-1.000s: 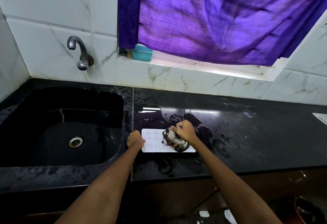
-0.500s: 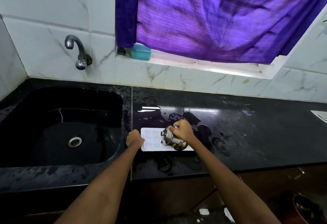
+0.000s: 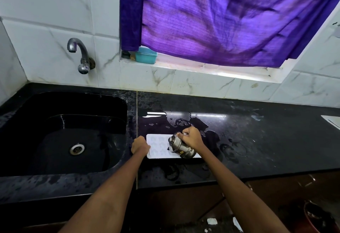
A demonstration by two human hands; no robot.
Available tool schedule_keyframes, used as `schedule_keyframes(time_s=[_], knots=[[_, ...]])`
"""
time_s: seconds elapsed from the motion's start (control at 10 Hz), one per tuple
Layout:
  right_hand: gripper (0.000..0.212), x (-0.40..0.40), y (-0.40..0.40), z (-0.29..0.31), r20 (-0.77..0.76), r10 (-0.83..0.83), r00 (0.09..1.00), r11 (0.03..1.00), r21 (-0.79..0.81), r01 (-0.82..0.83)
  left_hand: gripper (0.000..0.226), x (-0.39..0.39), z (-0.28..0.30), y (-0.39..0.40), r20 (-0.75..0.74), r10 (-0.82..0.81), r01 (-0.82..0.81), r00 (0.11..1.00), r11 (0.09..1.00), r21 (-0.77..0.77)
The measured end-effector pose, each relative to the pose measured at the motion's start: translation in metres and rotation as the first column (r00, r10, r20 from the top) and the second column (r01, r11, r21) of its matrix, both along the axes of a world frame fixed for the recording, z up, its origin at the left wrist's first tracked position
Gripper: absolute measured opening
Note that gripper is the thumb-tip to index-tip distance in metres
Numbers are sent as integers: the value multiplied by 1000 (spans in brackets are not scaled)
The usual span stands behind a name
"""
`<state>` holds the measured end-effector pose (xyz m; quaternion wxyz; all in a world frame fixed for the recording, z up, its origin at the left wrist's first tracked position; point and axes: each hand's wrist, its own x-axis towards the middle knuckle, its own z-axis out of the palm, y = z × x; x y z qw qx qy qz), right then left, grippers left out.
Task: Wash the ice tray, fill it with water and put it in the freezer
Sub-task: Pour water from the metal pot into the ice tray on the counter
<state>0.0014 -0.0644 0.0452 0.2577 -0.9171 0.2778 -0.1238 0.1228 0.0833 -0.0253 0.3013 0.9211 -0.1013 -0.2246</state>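
Ice tray (image 3: 158, 147), white, lies flat on black counter (image 3: 257, 140) just right of the sink (image 3: 64, 133), near the front edge. Left hand (image 3: 140, 145) sits at the tray's left end, fingers curled down over that edge, holding it. Right hand (image 3: 192, 138) grips a small steel jug (image 3: 179, 146), tilted on its side with the mouth pointing left over the tray's middle; the jug covers the tray's right part. Cannot tell whether water is coming out, or how full the cells are. Puddles (image 3: 185, 122) and wet patches on the counter just beyond and to the right of the tray. Sink is black with a metal drain (image 3: 76, 149), no dishes visible in it. Tap (image 3: 81, 55) on the tiled wall at far left, above the sink. Purple curtain (image 3: 230, 17) hangs over the window; teal plastic box (image 3: 146, 55) on the sill under its left corner.
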Motion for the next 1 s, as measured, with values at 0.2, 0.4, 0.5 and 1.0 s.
schedule_keyframes(time_s=[0.2,0.4,0.5,1.0], knots=[[59,-5,-12,9,78,-85,993,986,153,73,36,0,1,0,1,1,-1,1000,1000,11],[56,-11,-20,18,54,-56,997,993,104,50,38,-1,1,-1,11,-5,5,1000,1000,25],[58,-13,-16,16,24,-24,999,999,32,24,39,-1,2,-1,13,-9,9,1000,999,31],[56,-12,-10,17,-50,-4,999,997,-74,0,40,-1,3,0,13,-20,20,1000,999,35]])
